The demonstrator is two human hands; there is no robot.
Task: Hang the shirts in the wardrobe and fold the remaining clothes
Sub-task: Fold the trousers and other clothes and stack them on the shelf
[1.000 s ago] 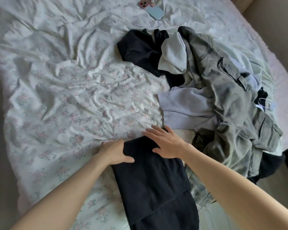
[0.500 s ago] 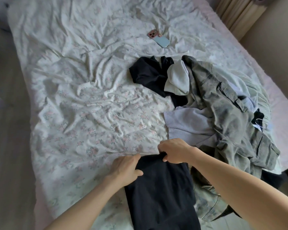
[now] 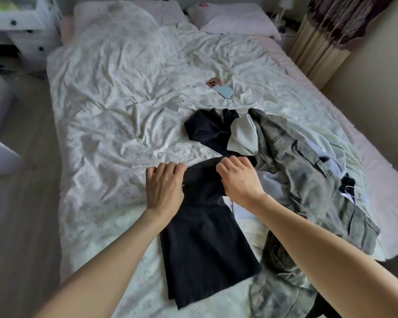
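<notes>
**Dark garment: far edge lifted, fold under way**

Dark navy folded garment [image 3: 205, 237] lies near the foot edge of the bed [image 3: 115, 125], its long axis running from the foot edge toward the middle. Left hand [image 3: 164, 187] grips the far-left corner, fingers curled over the cloth. Right hand [image 3: 238, 180] grips the far-right corner the same way. A second ago both palms lay flat, smoothing the fabric; half a second ago the fingers closed on the far edge; now that edge is bunched and raised off the floral sheet. My read: smoothing is done and the next fold is starting, far end likely coming back over the near half.

Still unfolded, toward the bed's right edge: grey-green cargo trousers [image 3: 308, 175], a pale grey sweatshirt [image 3: 242, 136] and a second dark crumpled garment [image 3: 207, 129], heaped together and overlapping. Blue phone with pink camera bump [image 3: 222, 88] sits mid-bed, well apart from the pile. Most of the task remains; no wardrobe in view.
</notes>
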